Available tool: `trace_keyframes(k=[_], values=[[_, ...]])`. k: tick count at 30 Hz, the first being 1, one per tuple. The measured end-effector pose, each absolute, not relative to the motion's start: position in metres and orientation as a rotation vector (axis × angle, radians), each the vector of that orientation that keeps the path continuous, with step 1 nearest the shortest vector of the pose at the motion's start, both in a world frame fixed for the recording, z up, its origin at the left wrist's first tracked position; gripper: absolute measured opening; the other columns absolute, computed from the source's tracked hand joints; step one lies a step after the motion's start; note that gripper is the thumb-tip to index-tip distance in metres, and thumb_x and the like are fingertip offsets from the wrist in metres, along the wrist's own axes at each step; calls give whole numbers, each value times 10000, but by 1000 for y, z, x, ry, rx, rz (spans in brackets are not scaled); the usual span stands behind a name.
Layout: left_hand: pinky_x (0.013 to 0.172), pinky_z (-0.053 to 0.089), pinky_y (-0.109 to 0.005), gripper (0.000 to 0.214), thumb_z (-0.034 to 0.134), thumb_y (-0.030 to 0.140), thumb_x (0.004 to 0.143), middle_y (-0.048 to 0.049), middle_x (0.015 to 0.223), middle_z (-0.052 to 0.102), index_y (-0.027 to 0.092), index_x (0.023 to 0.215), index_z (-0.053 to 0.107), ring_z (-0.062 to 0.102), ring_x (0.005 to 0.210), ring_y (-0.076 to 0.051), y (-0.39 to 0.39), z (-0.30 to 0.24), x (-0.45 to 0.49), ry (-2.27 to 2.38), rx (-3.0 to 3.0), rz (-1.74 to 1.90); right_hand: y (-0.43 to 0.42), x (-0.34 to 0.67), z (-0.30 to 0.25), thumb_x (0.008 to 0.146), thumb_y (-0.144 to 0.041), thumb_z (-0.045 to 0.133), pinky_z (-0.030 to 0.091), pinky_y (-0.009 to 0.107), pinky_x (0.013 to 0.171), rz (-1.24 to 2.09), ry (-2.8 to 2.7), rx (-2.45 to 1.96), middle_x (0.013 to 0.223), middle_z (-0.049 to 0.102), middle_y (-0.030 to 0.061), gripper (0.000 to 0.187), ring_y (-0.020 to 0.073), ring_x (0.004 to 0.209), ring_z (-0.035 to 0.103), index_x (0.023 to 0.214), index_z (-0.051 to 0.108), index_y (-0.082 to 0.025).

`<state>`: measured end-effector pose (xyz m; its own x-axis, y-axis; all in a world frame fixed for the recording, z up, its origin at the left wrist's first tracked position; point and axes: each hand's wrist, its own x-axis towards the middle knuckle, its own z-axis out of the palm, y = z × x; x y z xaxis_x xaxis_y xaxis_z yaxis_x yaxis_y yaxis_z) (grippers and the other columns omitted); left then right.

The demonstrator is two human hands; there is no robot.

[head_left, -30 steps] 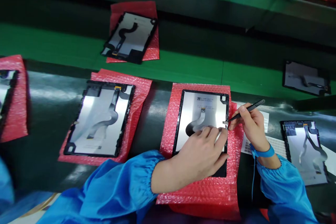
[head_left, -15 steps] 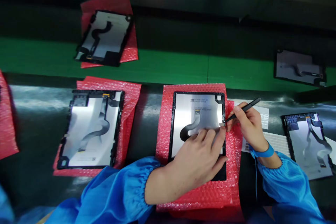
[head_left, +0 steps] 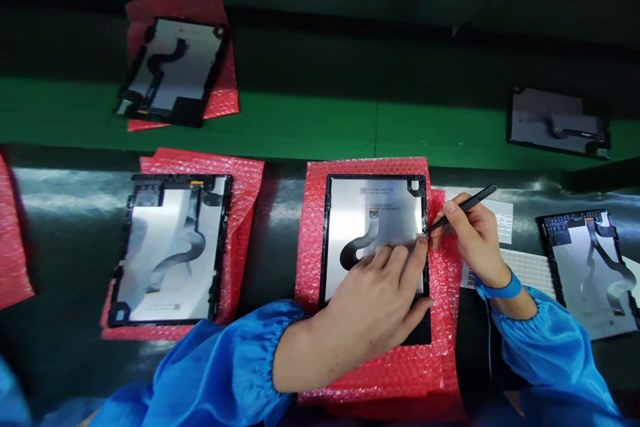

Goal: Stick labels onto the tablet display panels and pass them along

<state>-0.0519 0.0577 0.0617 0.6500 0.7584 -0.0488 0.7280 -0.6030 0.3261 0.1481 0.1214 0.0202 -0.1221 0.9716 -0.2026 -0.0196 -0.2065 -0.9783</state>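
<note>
A tablet screen panel (head_left: 380,213) lies back side up on a red bubble-wrap sheet (head_left: 370,360) in front of me, a dark flex cable curling across its silvery back. My left hand (head_left: 373,303) lies flat on the panel's lower half, fingers stretched toward its right edge. My right hand (head_left: 473,237) pinches black tweezers (head_left: 463,207) like a pen, the tip touching the panel's right edge just above my left fingertips. A blue strap circles my right wrist.
Another panel on red bubble wrap (head_left: 173,247) lies to the left, a third (head_left: 173,67) on the green belt (head_left: 310,123) beyond. Bare panels sit at the right (head_left: 587,267) and far right (head_left: 557,120). White label sheets (head_left: 525,267) lie beside my right hand.
The view has drifted, so everything sits further left in the picture. Both hands keep their pose on the centre panel, the tweezer tip staying at the right edge.
</note>
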Motion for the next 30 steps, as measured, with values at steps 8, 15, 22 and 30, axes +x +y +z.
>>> trace_keyframes(k=[8,15,22,30], values=[[667,652,-431,753,698,433,979,-169,1115,733,-31,1528,473,731,907,-312,61,61,-55,1193,2555,228,122,146,20,975,-596,785,606,263,470,1495,-1116,-1204,608,742,-23,396,158,450,708,844,649,-248],[695,670,-422,759,716,408,983,-204,1222,743,0,1554,427,762,950,-316,60,58,-59,1189,2538,285,109,193,27,948,-583,827,605,273,450,1223,-1050,-1280,648,749,-11,373,171,475,718,885,704,-236],[642,649,-405,772,692,441,1004,-190,1155,761,11,1578,407,774,865,-299,60,53,-61,1221,2559,332,45,246,8,1011,-500,779,611,296,472,1077,-1177,-1569,649,771,21,301,203,498,736,910,730,-221],[570,603,-359,755,607,524,1048,-123,1023,742,68,1617,409,764,805,-274,60,53,-61,1249,2596,330,48,247,-8,1050,-505,715,620,308,536,961,-1332,-1629,694,779,21,282,196,554,740,970,706,-235]])
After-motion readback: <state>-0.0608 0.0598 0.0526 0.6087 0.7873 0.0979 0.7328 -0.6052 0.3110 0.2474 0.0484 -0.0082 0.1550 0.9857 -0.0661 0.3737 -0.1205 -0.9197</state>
